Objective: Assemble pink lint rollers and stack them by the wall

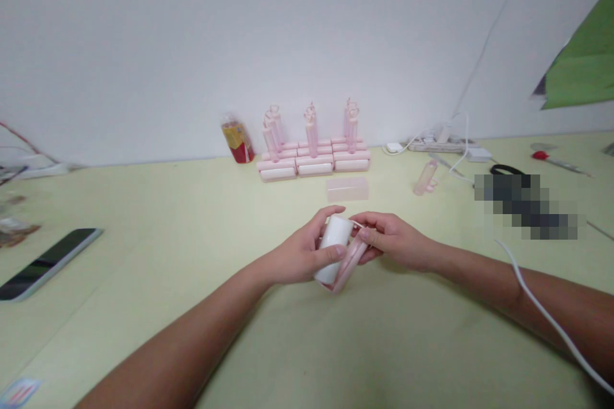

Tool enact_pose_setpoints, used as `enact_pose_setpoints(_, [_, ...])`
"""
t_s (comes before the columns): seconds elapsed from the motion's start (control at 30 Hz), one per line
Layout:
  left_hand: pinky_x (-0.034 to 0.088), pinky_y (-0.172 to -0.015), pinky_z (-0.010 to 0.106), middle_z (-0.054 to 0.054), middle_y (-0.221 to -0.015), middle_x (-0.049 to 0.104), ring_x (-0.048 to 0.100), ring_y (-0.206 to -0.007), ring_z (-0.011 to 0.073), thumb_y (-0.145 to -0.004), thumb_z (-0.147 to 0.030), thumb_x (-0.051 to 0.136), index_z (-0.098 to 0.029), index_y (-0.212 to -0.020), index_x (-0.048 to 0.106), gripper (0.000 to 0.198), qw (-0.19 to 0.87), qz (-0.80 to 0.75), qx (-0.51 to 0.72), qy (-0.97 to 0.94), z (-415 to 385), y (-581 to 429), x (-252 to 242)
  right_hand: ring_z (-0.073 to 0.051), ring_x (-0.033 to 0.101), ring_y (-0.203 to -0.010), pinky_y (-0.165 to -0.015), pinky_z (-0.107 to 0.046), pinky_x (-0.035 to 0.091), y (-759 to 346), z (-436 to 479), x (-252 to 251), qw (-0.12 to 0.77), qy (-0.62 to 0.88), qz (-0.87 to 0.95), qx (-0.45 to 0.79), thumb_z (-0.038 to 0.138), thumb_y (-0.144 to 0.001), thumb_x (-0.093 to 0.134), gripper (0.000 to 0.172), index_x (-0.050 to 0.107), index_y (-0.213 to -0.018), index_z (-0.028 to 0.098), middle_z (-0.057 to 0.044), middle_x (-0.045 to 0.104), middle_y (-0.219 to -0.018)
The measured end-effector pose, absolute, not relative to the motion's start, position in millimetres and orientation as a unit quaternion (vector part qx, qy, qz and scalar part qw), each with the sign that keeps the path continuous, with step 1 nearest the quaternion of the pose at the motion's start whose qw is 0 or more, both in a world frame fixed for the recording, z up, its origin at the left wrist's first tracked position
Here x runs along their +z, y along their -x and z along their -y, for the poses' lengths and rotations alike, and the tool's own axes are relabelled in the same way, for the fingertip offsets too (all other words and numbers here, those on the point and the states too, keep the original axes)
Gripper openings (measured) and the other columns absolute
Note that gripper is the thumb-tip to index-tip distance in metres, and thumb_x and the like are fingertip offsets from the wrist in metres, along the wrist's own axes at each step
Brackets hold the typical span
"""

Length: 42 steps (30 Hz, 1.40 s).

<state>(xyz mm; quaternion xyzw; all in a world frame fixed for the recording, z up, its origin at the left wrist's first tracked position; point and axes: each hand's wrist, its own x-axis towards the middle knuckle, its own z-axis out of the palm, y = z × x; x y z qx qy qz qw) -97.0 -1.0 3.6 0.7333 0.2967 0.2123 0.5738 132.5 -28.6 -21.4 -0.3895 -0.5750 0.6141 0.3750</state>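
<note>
Held above the table in front of me, a white roll (335, 233) is gripped by my left hand (311, 248), thumb across its front. Beside and partly under the roll is a pink plastic case (352, 262). My right hand (386, 236) pinches the upper end of that case with thumb and fingers. How the roll and case join is hidden by my fingers. Just beyond my hands lies a translucent pink cover (347, 189). To its right is a loose translucent pink tube (425, 177) with a small loop.
Against the wall stand rows of pink cases with white rolls (314, 168), several pink tubes (311, 134) upright on them. Left of these is a red-and-yellow packet (238, 140). A phone (50, 262) lies far left. A power strip (439, 144) and white cable (542, 313) are right.
</note>
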Motion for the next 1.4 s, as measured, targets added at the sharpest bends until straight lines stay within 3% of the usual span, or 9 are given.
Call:
enact_pose_setpoints(0.2, [0.048,-0.078,0.029,0.01,-0.125,0.062,0.062,-0.094,0.022,-0.084,-0.038,0.065,-0.024,-0.15,0.035,0.073,0.46,-0.281,0.139,-0.831,6,107,26,-0.009,0.057,-0.052,-0.046,-0.02,0.048,-136,33,-19,0.277,0.368,0.597,0.656,0.031,-0.085,0.069,0.028,0.05,-0.1,0.018,0.003,0.061,-0.072])
enact_pose_setpoints(0.3, [0.048,-0.082,0.032,0.009,-0.125,0.064,0.063,-0.095,0.0243,-0.087,-0.039,0.062,-0.026,-0.153,0.031,0.074,0.394,-0.276,0.122,-0.868,9,110,32,-0.01,0.058,-0.053,-0.047,-0.021,0.048,-137,35,-20,0.248,0.349,0.578,0.694,0.029,-0.083,0.071,0.032,0.047,-0.103,0.02,0.004,0.061,-0.072])
enact_pose_setpoints(0.5, [0.042,-0.1,0.042,0.012,-0.136,0.056,0.056,-0.116,0.0286,-0.095,-0.034,0.048,-0.03,-0.153,0.031,0.06,0.281,-0.228,0.129,-0.923,9,108,31,-0.01,0.057,-0.059,-0.053,-0.021,0.049,-139,31,-24,0.283,0.307,0.536,0.733,0.031,-0.074,0.081,0.045,0.05,-0.104,0.018,0.002,0.061,-0.077])
enact_pose_setpoints(0.6, [0.042,-0.101,0.041,0.011,-0.134,0.056,0.055,-0.116,0.0266,-0.097,-0.032,0.044,-0.031,-0.151,0.033,0.055,0.257,-0.2,0.124,-0.937,8,104,31,-0.011,0.058,-0.059,-0.054,-0.023,0.049,-139,28,-27,0.286,0.304,0.524,0.743,0.047,-0.082,0.072,0.041,0.053,-0.102,0.017,0.0,0.06,-0.075])
enact_pose_setpoints(0.9, [0.043,-0.099,0.045,0.012,-0.137,0.057,0.057,-0.114,0.0289,-0.093,-0.038,0.052,-0.029,-0.152,0.033,0.062,0.228,-0.222,0.141,-0.937,1,106,17,-0.01,0.056,-0.052,-0.049,-0.021,0.039,-141,23,-34,0.276,0.365,0.618,0.64,0.072,-0.084,0.053,0.058,0.057,-0.083,0.014,-0.002,0.061,-0.068])
enact_pose_setpoints(1.07, [0.042,-0.098,0.046,0.014,-0.138,0.057,0.058,-0.113,0.0325,-0.09,-0.048,0.056,-0.026,-0.151,0.033,0.069,0.207,-0.251,0.13,-0.937,-2,107,12,-0.01,0.056,-0.053,-0.05,-0.022,0.04,-142,23,-36,0.267,0.355,0.622,0.644,0.069,-0.086,0.054,0.054,0.056,-0.084,0.015,-0.002,0.062,-0.071])
enact_pose_setpoints(1.23, [0.044,-0.091,0.043,0.016,-0.126,0.062,0.059,-0.109,0.0327,-0.093,-0.057,0.045,-0.022,-0.142,0.045,0.061,0.167,-0.306,0.111,-0.931,6,99,13,-0.009,0.053,-0.054,-0.053,-0.022,0.042,-140,26,-32,0.276,0.349,0.605,0.66,0.067,-0.081,0.063,0.052,0.053,-0.079,0.016,0.0,0.059,-0.069])
enact_pose_setpoints(1.4, [0.045,-0.087,0.04,0.013,-0.127,0.06,0.058,-0.108,0.0312,-0.087,-0.056,0.057,-0.027,-0.141,0.045,0.063,0.151,-0.308,0.113,-0.932,9,96,16,-0.008,0.049,-0.05,-0.05,-0.02,0.035,-140,26,-31,0.278,0.349,0.609,0.656,0.058,-0.079,0.071,0.046,0.051,-0.084,0.017,0.004,0.057,-0.059])
